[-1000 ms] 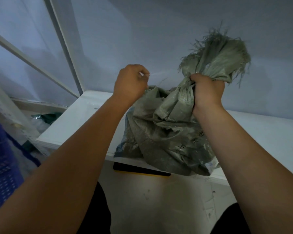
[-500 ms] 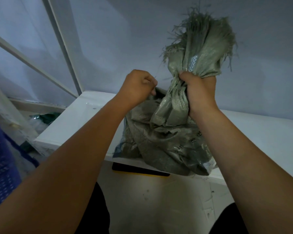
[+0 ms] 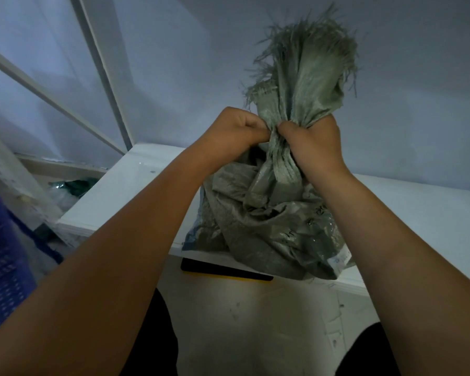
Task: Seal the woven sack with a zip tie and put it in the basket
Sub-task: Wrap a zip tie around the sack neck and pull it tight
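A grey-green woven sack (image 3: 272, 221) sits on the white table (image 3: 136, 183), its body bulging over the front edge. Its neck is bunched upright, and the frayed mouth (image 3: 304, 63) fans out above my hands. My right hand (image 3: 312, 139) is closed tight around the neck. My left hand (image 3: 236, 128) is fisted against the neck's left side, fingertips touching the fabric beside my right thumb. The zip tie is not visible; whether my left fist holds it is hidden. A blue plastic basket (image 3: 3, 267) stands on the floor at the far left.
A white wall rises behind the table. White metal frame bars (image 3: 103, 71) slant up at the left. A dark green bag (image 3: 76, 185) lies beyond the table's left end. A flat black and yellow object (image 3: 225, 271) sits under the table's front edge.
My left hand moved right from open air until it met the sack's neck. My right hand shifted the neck left and turned the frayed mouth more upright.
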Demonstrator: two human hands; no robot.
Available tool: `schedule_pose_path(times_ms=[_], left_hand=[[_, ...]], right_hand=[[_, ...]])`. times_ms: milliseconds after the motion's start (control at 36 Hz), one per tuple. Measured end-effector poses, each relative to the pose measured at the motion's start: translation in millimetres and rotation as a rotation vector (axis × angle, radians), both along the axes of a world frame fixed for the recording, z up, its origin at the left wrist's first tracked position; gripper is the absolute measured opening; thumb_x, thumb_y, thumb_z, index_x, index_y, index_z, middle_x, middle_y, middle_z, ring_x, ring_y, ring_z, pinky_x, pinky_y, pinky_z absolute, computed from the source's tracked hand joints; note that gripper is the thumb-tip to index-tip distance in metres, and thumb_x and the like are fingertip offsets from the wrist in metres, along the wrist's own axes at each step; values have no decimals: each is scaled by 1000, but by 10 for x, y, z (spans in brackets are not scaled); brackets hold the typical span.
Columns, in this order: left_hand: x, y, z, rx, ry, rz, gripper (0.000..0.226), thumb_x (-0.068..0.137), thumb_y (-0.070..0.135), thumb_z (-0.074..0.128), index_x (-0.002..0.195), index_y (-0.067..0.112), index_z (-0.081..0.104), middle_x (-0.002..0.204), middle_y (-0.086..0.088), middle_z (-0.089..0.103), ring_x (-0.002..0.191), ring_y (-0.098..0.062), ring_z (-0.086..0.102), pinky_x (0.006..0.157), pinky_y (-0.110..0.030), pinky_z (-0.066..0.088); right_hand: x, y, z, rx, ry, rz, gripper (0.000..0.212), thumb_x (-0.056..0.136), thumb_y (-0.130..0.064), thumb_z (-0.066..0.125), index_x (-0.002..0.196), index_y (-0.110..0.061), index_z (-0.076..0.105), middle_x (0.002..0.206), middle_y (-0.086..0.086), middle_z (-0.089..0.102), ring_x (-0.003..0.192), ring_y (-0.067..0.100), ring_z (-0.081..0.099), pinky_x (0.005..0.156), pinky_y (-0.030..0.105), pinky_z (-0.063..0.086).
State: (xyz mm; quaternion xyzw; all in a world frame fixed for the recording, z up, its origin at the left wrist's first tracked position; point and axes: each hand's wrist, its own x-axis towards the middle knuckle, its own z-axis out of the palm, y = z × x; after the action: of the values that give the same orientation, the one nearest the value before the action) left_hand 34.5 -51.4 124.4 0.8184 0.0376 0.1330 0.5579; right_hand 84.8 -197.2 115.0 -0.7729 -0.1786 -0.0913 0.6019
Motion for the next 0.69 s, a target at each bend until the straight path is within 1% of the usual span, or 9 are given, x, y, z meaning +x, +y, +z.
schedule_pose_path(times_ms=[83,167,278,361,444,528,556,639,694], left_hand=[[6,17,-2,-43,17,35,13,86,9,74,88,-4,73,43,12,53,37,3,43,41,-10,35],[11,52,-17,-136,37,31,20,82,19,80,86,0,74,55,1,60,43,-8,43,42,-16,32],[8,27,-18,-373,14,-26,7,87,10,74,88,3,74,75,-9,73,54,-14,56,44,-21,41],[33,-42,-50,-513,-6,-44,9,90,7,70,96,1,71,83,-11,74,59,-14,60,49,-21,47],[77,-136,-118,-513,-65,6,11,89,10,72,94,0,73,84,-9,72,62,-14,59,58,-23,52],[86,-260,-190,-510,-123,44,14,87,15,75,90,1,77,83,-12,74,70,-19,65,76,-33,58],[79,-306,-212,-513,-145,45,15,87,15,75,91,1,77,83,-12,75,72,-20,68,79,-34,59],[61,-439,-262,-470,-220,44,20,92,14,70,89,-5,76,81,-14,73,73,-17,66,75,-29,56],[64,-490,-286,-420,-243,48,24,94,17,68,89,-5,76,86,-23,72,77,-18,62,80,-34,55]], right_hand=[[31,-32,0,-35,-9,-22,25,86,-19,65,105,-3,69,98,5,73,89,16,69,83,37,58],[54,-41,4,-11,-8,-52,21,85,-19,66,102,-7,70,93,-2,72,87,12,69,81,32,58],[76,-37,-4,59,24,-98,13,85,-16,66,97,-12,70,88,-9,69,84,8,67,74,21,52],[81,-16,-22,108,53,-118,10,84,-16,65,94,-17,67,89,-10,68,88,10,66,78,23,52],[76,7,-32,119,85,-151,16,84,-17,65,99,-18,68,95,-7,69,92,13,66,83,27,54],[71,26,-54,124,114,-167,17,85,-19,65,102,-21,67,100,-4,70,94,15,67,88,33,56],[69,30,-59,127,126,-174,15,85,-20,65,100,-22,65,99,-4,69,94,15,66,89,34,57],[70,32,-57,144,162,-204,15,87,-19,64,102,-19,65,104,1,69,97,19,66,91,38,57],[82,22,-46,160,192,-228,24,86,-20,64,109,-16,67,108,3,70,99,20,67,92,39,57]])
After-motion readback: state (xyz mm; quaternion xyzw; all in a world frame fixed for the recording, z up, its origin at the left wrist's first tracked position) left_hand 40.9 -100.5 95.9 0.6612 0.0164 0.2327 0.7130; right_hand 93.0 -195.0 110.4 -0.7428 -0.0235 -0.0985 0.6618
